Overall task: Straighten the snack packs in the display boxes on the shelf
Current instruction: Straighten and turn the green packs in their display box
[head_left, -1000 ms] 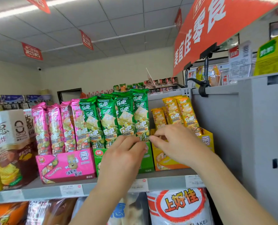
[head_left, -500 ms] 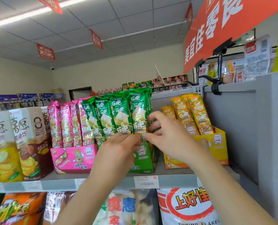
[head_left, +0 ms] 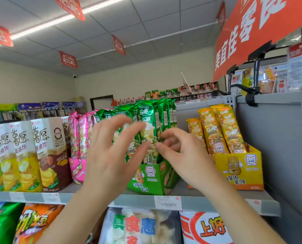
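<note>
- Snack packs (head_left: pixel 146 117), the green ones, are standing upright in the green display box (head_left: pixel 152 180) on the shelf (head_left: pixel 208 205).
- Left hand (head_left: pixel 109 161) is hovering in front of them, spread and released; right hand (head_left: pixel 187 159) is curling at one pack's edge, its grip too blurred to tell.
- Risk: a sideways nudge could be toppling neighbouring packs or shoving the box, which is sitting near the shelf's front edge.
- Counting: three display boxes are showing, with the pink box (head_left: pixel 77 169) and the yellow box (head_left: pixel 240 171) flanking the green one; at least three yellow packs (head_left: pixel 224 131) and three pink packs (head_left: pixel 78 134); the green ones are partly hidden.

Bright ceiling strip light (head_left: pixel 67 19), motion-blurred hands.
</note>
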Available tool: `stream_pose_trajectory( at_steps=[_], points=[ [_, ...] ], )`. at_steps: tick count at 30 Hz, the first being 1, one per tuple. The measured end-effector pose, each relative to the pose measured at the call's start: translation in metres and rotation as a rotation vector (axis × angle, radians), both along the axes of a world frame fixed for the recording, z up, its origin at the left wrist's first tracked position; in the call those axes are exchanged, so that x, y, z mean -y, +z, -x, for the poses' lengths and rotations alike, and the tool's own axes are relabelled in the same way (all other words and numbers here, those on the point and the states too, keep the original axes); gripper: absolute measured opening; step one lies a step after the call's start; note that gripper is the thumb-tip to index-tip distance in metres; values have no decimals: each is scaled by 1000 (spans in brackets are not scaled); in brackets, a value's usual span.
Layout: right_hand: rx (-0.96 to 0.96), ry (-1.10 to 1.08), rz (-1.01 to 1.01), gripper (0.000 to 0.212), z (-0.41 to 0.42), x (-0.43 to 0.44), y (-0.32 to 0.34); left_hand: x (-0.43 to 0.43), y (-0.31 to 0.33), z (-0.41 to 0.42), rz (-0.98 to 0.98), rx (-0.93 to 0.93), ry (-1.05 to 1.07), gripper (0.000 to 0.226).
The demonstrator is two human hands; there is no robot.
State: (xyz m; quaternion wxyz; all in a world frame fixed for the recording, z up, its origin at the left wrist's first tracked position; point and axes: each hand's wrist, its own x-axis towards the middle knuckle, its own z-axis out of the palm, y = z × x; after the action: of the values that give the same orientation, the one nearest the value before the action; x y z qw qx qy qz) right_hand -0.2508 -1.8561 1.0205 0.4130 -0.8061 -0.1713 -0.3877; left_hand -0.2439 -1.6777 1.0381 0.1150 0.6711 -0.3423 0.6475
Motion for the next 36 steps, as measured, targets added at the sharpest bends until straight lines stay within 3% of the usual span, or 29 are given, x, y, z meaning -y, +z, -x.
stream_pose_trajectory(
  at_steps=[3, 7, 13, 20, 24, 28, 32, 36],
  points=[
    [63, -164, 85, 51, -5, -14, -10, 14, 39, -2, -25, -89, 90, 47],
    [159, -193, -6, 38, -11, -29, -10, 18, 54, -19, -102, -421, 175, 52],
    [202, -61, -146, 28, -15, -36, -9, -4, 45, -33, -46, -367, -26, 40],
    [290, 87, -304, 23, -9, -33, 29, -4, 46, -33, -13, -434, -50, 59],
    [430, 215, -413, 13, 9, -18, 71, -8, 52, -29, -110, -446, -4, 51],
    [299, 577, -623, 19, 28, 4, 69, -5, 57, -15, -92, -379, -19, 48],
    [165, 660, -718, 26, 42, 6, 29, 0, 42, 15, 69, -219, -153, 30],
    [60, 609, -739, 39, 52, 2, -14, 19, -11, 51, 127, -465, -452, 24]
  ],
)
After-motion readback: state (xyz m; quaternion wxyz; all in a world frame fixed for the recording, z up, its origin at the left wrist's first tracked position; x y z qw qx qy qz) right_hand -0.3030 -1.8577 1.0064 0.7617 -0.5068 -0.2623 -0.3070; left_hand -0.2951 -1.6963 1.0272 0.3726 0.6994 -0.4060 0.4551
